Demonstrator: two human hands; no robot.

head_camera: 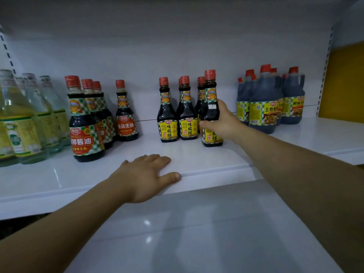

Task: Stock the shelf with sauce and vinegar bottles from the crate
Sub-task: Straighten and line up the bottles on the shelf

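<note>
My right hand (pixel 223 120) grips a dark sauce bottle with a yellow label and red cap (pixel 210 91), standing upright on the white shelf (pixel 295 138) at the front right of a group of like bottles (pixel 178 115). My left hand (pixel 146 175) rests flat on the shelf's front edge, fingers straight, holding nothing. The crate is out of view.
Pale vinegar bottles (pixel 23 119) stand at far left, red-labelled soy sauce bottles (pixel 86 123) beside them. Large dark jugs with handles (pixel 266 105) stand at right. Bare shelf lies between the groups. A lower white shelf (pixel 197 233) juts out below. A yellow panel (pixel 346 85) is at far right.
</note>
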